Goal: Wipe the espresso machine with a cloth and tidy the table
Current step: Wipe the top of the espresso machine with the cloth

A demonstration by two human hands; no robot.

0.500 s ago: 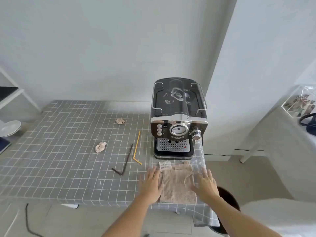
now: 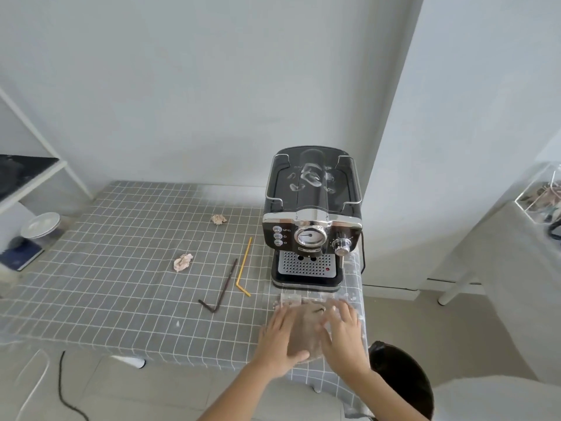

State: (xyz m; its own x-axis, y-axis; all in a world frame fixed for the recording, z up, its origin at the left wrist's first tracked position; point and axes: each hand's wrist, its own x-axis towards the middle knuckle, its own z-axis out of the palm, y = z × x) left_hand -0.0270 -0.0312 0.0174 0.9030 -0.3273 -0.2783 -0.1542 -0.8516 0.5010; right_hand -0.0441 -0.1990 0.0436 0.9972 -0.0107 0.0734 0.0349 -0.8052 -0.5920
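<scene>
A black and chrome espresso machine (image 2: 312,220) stands at the table's right end, white smears on its top. In front of it a beige cloth in a clear wrapper (image 2: 306,326) lies at the table's near edge. My left hand (image 2: 280,341) and my right hand (image 2: 343,338) rest flat on its two sides, fingers spread. Two crumpled paper balls (image 2: 183,262) (image 2: 218,219), a brown bent straw (image 2: 223,288) and a yellow bent straw (image 2: 243,267) lie on the grey checked tablecloth (image 2: 106,268).
A dark bin (image 2: 400,378) sits on the floor by the table's near right corner. A white shelf with a bowl (image 2: 39,224) stands at left. A white unit with a clear box (image 2: 540,196) is at right. A black cable (image 2: 63,387) lies on the floor.
Both hands have slid closer together over the wrapped cloth, which is now bunched between them. The other things have not moved.
</scene>
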